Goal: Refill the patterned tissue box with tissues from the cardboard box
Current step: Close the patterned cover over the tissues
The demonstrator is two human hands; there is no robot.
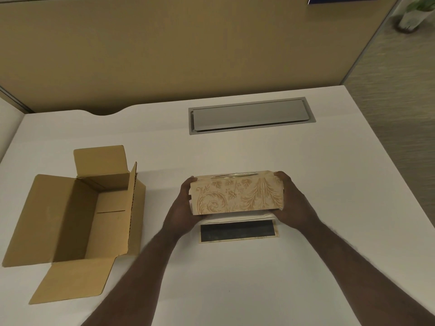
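The patterned tissue box (237, 195), beige with leaf scrolls and a metal-rimmed slot on top, is held just above the table between both hands. My left hand (182, 204) grips its left end and my right hand (290, 198) grips its right end. Under the box a white tissue stack (237, 217) shows at the front edge. In front of it lies the box's flat base panel (237, 230), dark with a pale border. The open cardboard box (77, 215) stands to the left with its flaps spread, and I see no tissues inside it.
The white table (235, 278) has a grey cable hatch (250, 116) at the back middle. A tan partition wall rises behind the table. The table's right edge runs beside carpeted floor, with a potted plant (414, 12) far off at the top right.
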